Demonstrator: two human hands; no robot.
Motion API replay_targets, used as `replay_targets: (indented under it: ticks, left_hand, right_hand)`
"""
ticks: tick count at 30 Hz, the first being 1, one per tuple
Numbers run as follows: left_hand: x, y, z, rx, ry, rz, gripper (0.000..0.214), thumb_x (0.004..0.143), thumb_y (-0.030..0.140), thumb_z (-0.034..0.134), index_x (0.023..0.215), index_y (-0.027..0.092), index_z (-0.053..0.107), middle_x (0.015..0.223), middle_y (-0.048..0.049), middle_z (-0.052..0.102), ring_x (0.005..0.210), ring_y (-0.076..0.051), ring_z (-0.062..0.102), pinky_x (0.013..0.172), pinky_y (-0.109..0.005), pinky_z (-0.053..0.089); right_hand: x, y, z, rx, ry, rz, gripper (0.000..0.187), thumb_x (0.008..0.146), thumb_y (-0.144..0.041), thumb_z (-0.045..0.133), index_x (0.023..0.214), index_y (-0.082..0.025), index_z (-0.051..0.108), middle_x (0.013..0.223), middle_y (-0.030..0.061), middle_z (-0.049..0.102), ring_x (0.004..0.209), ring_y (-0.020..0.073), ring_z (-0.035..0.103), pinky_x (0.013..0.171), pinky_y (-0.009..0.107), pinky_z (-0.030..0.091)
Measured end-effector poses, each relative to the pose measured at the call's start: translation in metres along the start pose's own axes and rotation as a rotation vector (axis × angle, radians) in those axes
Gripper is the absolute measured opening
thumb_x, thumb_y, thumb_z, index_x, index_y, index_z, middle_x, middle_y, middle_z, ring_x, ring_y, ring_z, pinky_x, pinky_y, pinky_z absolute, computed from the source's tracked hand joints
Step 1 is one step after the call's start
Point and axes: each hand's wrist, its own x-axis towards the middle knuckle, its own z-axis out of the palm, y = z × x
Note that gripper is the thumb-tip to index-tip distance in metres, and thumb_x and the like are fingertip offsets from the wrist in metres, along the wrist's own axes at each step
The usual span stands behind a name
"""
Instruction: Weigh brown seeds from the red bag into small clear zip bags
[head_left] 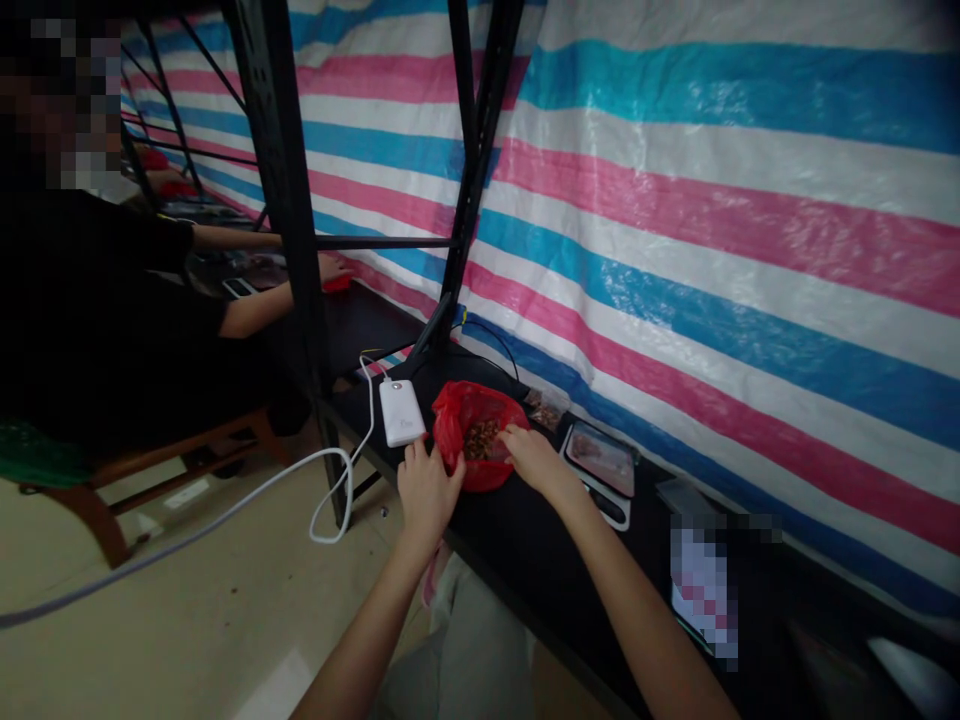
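A red plastic bag (448, 425) stands with its mouth open on the black shelf and holds many small brownish pieces (481, 440). My left hand (427, 490) is at the bag's near left side, thumb and fingers on either side of its red plastic, beside a white power bank (403, 412). From the right, my right hand (529, 457) reaches over the rim with its fingers drawn together at the pieces. What its fingertips hold, if anything, is too small to make out. Right of the bag lies a small digital scale (609, 508) with a clear-looking tray (600, 457) on it.
A clear bag of small pieces (546, 410) lies behind the red bag. A phone (701, 590) is farther right. A white cable (262, 500) hangs across the left side. Black rack posts (281, 190) separate me from a seated person (112, 300). Striped sheeting (675, 220) backs the shelf.
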Motion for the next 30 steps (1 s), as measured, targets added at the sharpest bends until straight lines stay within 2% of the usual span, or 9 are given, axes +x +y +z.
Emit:
replay_targets:
  ticks: [3,7,12,18,23,27,29,30]
  left_hand:
    - [-0.002,-0.004,-0.001,-0.026,-0.092,-0.009,0.029,0.083,0.030,0.041,0.080,0.016,0.065,0.092,-0.0137,0.061,0.086,-0.025,0.055,0.072,-0.034,0.043]
    - [-0.001,-0.006,0.004,-0.361,-0.185,-0.124,0.033,0.086,0.030,0.035,0.076,0.016,0.063,0.070,-0.0078,0.063,0.064,-0.019,0.057,0.061,-0.027,0.038]
    - [0.002,-0.003,0.015,-0.753,-0.084,-0.225,0.035,0.082,0.038,0.040,0.063,0.014,0.057,0.058,-0.0022,0.057,0.055,-0.014,0.050,0.054,-0.023,0.034]
    - [0.003,-0.001,0.029,-0.906,-0.060,-0.286,0.036,0.078,0.044,0.043,0.070,0.012,0.059,0.064,-0.0023,0.059,0.061,-0.015,0.050,0.059,-0.024,0.039]
    - [0.005,-0.001,0.034,-0.976,-0.079,-0.352,0.042,0.075,0.050,0.045,0.079,0.012,0.061,0.075,-0.0052,0.063,0.070,-0.017,0.055,0.065,-0.026,0.042]
    - [0.005,-0.005,0.040,-1.007,-0.106,-0.368,0.042,0.077,0.049,0.043,0.085,0.012,0.060,0.084,-0.0078,0.064,0.081,-0.021,0.058,0.074,-0.030,0.044]
    - [0.003,-0.007,0.041,-0.981,-0.053,-0.339,0.038,0.080,0.045,0.042,0.096,0.013,0.057,0.096,-0.0090,0.062,0.093,-0.021,0.056,0.083,-0.032,0.043]
    - [0.000,-0.007,0.040,-0.953,0.013,-0.327,0.038,0.081,0.042,0.042,0.104,0.014,0.053,0.105,-0.0100,0.058,0.099,-0.021,0.054,0.088,-0.033,0.041]
  right_hand:
    - [-0.002,-0.004,0.003,-0.108,-0.006,-0.022,0.030,0.074,-0.006,0.053,0.101,-0.016,0.060,0.099,0.0112,0.063,0.098,0.0248,0.058,0.084,0.035,0.041]
    - [-0.002,-0.017,0.007,-0.100,0.011,-0.018,0.027,0.076,-0.005,0.048,0.099,-0.014,0.060,0.099,0.0120,0.062,0.096,0.0237,0.058,0.083,0.034,0.042]
    - [-0.001,-0.022,0.021,0.140,0.081,0.058,0.036,0.073,-0.003,0.052,0.107,-0.013,0.056,0.104,0.0119,0.061,0.101,0.0210,0.057,0.086,0.030,0.042]
    - [0.006,-0.010,0.050,0.483,0.226,0.177,0.041,0.065,0.001,0.056,0.102,-0.016,0.061,0.102,0.0082,0.064,0.098,0.0193,0.060,0.087,0.032,0.046]
    - [0.014,-0.001,0.075,0.908,0.346,0.208,0.038,0.061,-0.003,0.060,0.097,-0.017,0.063,0.081,0.0024,0.069,0.071,0.0156,0.066,0.068,0.030,0.054]
    - [0.013,0.000,0.077,1.077,0.404,0.241,0.035,0.059,-0.011,0.066,0.094,-0.016,0.064,0.082,0.0027,0.069,0.069,0.0153,0.066,0.070,0.032,0.054]
    - [0.010,0.001,0.073,1.129,0.429,0.216,0.036,0.061,-0.017,0.067,0.097,-0.017,0.063,0.084,0.0029,0.069,0.073,0.0157,0.066,0.074,0.034,0.054]
    - [0.007,0.003,0.071,1.144,0.453,0.195,0.037,0.062,-0.019,0.067,0.099,-0.018,0.062,0.087,0.0032,0.069,0.077,0.0161,0.066,0.078,0.035,0.052]
